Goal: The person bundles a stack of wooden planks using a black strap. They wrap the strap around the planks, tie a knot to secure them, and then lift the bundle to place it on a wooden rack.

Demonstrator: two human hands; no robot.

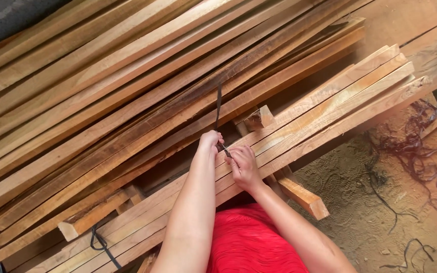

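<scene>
A bundle of light wooden slats [330,103] lies diagonally in front of me. A thin dark strap [218,108] runs taut from above the bundle down to my hands. My left hand [209,141] is closed around the strap, pulling it upward. My right hand [243,166] rests on the top of the bundle and pinches the strap's lower end beside the left hand. A second dark strap [100,243] is tied around the bundle near its lower left end. My red clothing fills the bottom centre.
A large pile of long planks [102,91] covers the left and top. A short wood block [305,198] sticks out under the bundle, and a small offcut [259,119] lies behind it. Loose dark strap scraps [410,146] litter the dirt floor on the right.
</scene>
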